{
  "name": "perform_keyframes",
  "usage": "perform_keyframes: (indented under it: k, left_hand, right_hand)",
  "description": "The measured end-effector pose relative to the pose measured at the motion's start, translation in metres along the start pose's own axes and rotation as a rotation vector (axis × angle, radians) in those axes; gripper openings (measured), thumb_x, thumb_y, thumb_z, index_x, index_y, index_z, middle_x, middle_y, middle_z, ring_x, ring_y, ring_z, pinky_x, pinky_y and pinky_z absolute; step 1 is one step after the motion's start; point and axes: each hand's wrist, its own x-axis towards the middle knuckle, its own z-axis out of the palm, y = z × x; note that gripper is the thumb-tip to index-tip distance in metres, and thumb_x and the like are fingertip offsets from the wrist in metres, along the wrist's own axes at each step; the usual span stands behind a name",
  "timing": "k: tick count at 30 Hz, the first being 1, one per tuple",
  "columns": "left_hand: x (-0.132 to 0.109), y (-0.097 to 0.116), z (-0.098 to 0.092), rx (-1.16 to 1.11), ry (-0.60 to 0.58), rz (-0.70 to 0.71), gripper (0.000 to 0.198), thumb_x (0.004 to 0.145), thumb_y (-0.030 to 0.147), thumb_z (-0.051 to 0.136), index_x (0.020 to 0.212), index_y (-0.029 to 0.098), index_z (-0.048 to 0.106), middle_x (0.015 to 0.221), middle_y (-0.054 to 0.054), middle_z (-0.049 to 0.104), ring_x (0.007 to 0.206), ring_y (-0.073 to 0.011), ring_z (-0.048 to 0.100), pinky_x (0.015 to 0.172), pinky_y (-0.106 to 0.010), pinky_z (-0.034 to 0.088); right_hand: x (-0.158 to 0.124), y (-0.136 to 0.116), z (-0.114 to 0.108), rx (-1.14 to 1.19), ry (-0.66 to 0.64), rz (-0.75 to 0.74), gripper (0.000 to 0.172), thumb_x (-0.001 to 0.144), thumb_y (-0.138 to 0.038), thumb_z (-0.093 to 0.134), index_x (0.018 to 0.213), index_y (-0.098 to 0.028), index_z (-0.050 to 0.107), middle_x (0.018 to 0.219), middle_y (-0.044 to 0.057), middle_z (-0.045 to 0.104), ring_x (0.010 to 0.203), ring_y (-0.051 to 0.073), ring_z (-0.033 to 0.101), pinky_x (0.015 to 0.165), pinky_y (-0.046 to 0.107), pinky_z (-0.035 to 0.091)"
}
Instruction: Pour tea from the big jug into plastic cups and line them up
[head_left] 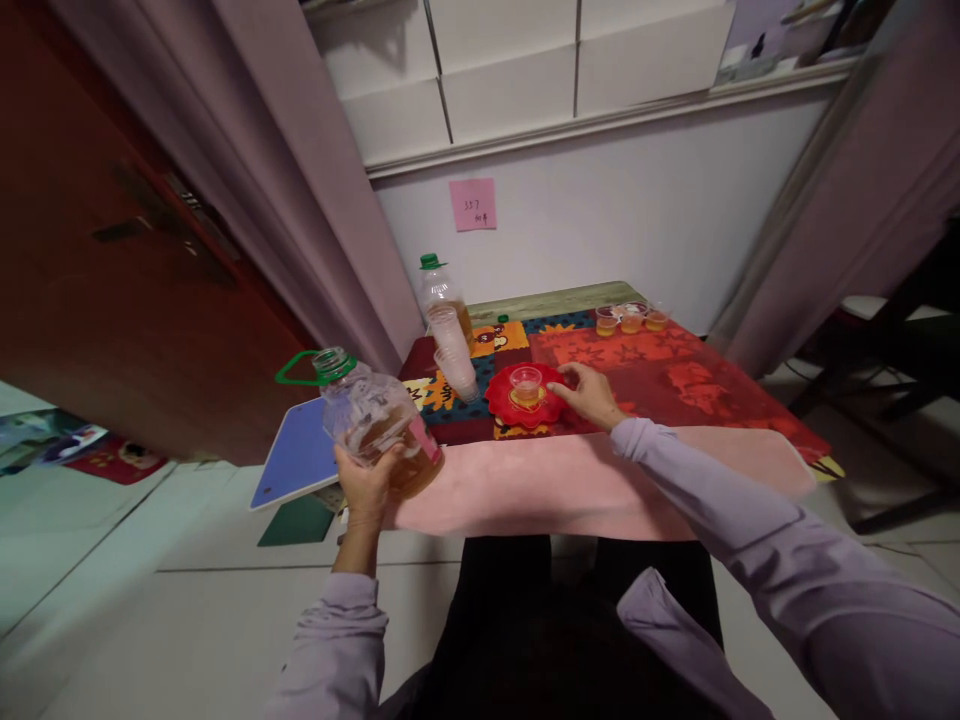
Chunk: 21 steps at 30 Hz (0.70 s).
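At a cloth-covered table [592,298], a person's left hand [369,484] clamps an uncapped jug [373,408] while the right hand [592,396], its hold unclear, meets a red dish [501,402] whose filled cup [527,389] a nudge could spill.

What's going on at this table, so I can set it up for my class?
A person's left hand grips a large, uncapped clear plastic bottle containing amber liquid. Their right hand is at the edge of a red, scalloped dish, where a clear plastic cup holds some liquid. Three filled clear cups stand farther back, to the right. A stack of clear plastic cups is near a second, green-capped bottle.
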Motion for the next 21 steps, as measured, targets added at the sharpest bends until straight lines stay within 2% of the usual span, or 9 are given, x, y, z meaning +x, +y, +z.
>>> perform_keyframes:
  k: [5,7,9,14,19,21]
  left_hand:
    - [0.000,-0.001,0.000,0.014,0.022,-0.022,0.084,0.054,0.046,0.097,0.124,0.021,0.058,0.120,-0.011,0.075,0.110,-0.0295,0.077,0.109,-0.054,0.059]
    - [-0.001,0.000,0.000,0.024,0.030,-0.025,0.086,0.053,0.047,0.097,0.125,0.020,0.058,0.119,-0.011,0.074,0.110,-0.0302,0.076,0.112,-0.056,0.058]
    - [-0.001,0.002,0.000,0.035,0.044,-0.042,0.087,0.050,0.047,0.097,0.124,0.020,0.058,0.117,-0.011,0.074,0.109,-0.0309,0.076,0.112,-0.058,0.057]
    - [-0.004,0.010,0.001,0.019,0.051,-0.046,0.087,0.051,0.046,0.096,0.124,0.021,0.057,0.121,-0.012,0.074,0.112,-0.0307,0.075,0.112,-0.056,0.058]
    - [-0.006,0.019,0.002,0.019,0.041,-0.057,0.084,0.052,0.042,0.095,0.124,0.020,0.058,0.122,-0.014,0.074,0.116,-0.0327,0.075,0.111,-0.055,0.058]
    - [-0.007,0.023,0.002,0.022,0.041,-0.062,0.084,0.051,0.042,0.094,0.124,0.021,0.058,0.122,-0.013,0.074,0.116,-0.0327,0.074,0.111,-0.055,0.058]
  right_hand:
    - [0.016,-0.021,0.010,-0.118,-0.150,0.041,0.086,0.082,-0.064,0.089,0.147,-0.015,0.062,0.146,0.021,0.072,0.133,0.037,0.070,0.111,0.048,0.055]
    - [0.022,-0.032,0.017,-0.162,-0.205,0.075,0.095,0.080,-0.064,0.091,0.153,-0.014,0.057,0.153,0.023,0.067,0.141,0.038,0.066,0.114,0.047,0.053]
    - [0.026,-0.040,0.025,-0.202,-0.244,0.102,0.095,0.080,-0.061,0.092,0.154,-0.015,0.055,0.154,0.023,0.066,0.142,0.037,0.065,0.114,0.045,0.052]
    - [0.025,-0.053,0.039,-0.239,-0.281,0.133,0.081,0.085,-0.051,0.090,0.150,-0.015,0.057,0.149,0.021,0.070,0.138,0.036,0.068,0.109,0.043,0.055]
    - [0.021,-0.062,0.041,-0.253,-0.270,0.125,0.084,0.091,-0.049,0.082,0.160,-0.014,0.049,0.158,0.022,0.063,0.145,0.036,0.063,0.112,0.043,0.053]
    - [0.022,-0.065,0.039,-0.265,-0.269,0.120,0.080,0.091,-0.048,0.082,0.157,-0.015,0.053,0.158,0.022,0.064,0.145,0.037,0.063,0.112,0.043,0.053]
